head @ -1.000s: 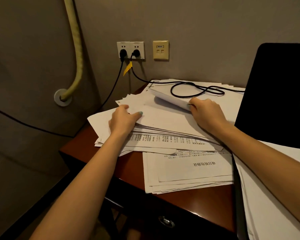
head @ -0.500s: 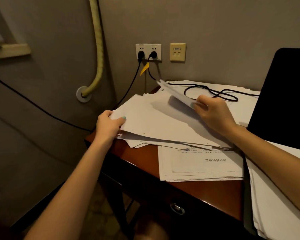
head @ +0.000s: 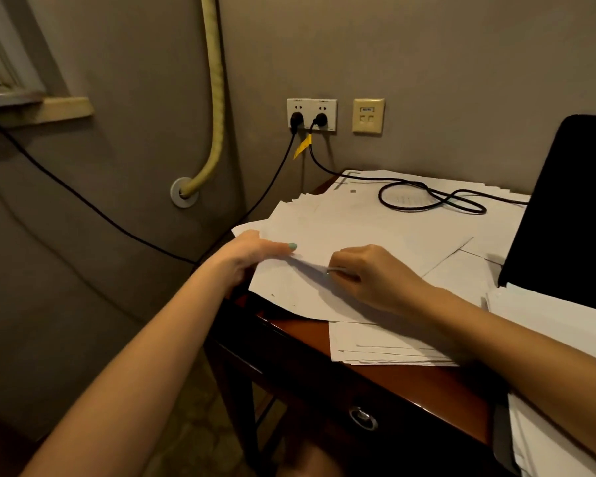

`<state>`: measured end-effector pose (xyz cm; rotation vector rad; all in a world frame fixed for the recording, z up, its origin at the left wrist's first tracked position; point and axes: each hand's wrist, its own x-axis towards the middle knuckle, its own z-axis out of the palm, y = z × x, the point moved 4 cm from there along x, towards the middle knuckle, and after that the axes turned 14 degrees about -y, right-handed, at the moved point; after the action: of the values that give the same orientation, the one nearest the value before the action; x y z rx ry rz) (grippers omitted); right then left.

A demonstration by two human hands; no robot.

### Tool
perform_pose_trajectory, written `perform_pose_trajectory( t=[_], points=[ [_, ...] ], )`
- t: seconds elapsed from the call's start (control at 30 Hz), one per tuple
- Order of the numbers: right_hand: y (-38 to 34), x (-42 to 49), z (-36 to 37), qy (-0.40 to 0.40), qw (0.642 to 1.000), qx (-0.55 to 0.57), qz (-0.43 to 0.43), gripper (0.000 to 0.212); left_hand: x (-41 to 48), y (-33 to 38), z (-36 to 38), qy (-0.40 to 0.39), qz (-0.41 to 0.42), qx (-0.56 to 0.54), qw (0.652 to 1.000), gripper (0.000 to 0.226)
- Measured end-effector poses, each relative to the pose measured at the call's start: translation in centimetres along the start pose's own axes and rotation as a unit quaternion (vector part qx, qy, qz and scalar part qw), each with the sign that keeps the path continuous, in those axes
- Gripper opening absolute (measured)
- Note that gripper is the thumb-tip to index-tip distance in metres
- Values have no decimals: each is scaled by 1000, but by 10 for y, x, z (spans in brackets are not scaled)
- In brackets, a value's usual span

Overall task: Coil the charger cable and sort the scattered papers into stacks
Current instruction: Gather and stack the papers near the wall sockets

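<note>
A loose spread of white papers (head: 369, 232) covers the left part of the brown desk (head: 410, 383). My left hand (head: 252, 253) grips the spread's left edge, thumb on top. My right hand (head: 369, 277) rests on the top sheet and pinches a sheet's edge with curled fingers. A squarer stack of papers (head: 382, 346) lies at the desk's front, partly under my right forearm. The black charger cable (head: 427, 197) runs from the wall socket (head: 312, 114) and lies in a loose loop on the papers at the back.
A black laptop screen (head: 568, 215) stands at the right, with more white sheets (head: 551, 390) in front of it. A second black cord hangs from the socket to the left. A yellow hose (head: 215, 98) runs down the wall. A drawer pull (head: 362, 417) shows below the desk edge.
My right hand has brought the lifted sheet down from the back onto the spread near my left hand. The left hand keeps its hold on the left edge. The view turned left.
</note>
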<state>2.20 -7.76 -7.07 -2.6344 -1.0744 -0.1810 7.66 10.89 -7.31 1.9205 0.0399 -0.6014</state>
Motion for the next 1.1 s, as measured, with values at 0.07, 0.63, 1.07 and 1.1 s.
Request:
perform_pose_trajectory(
  t=[0.07,0.63,1.07,1.1],
  points=[
    [1,0,-4,-6,998,55,38,30,2,-1,1,1,20,-45,999,28],
    [110,-32,-48,174,871,388,247,19,-45,-19,-66,105,260,-175,944,14],
    [100,-37,-84,368,786,474,150,10,-48,58,-42,134,456,-217,853,20],
    [100,-39,-87,389,785,460,143,11,-47,62,-40,135,463,-223,847,21]
  ],
)
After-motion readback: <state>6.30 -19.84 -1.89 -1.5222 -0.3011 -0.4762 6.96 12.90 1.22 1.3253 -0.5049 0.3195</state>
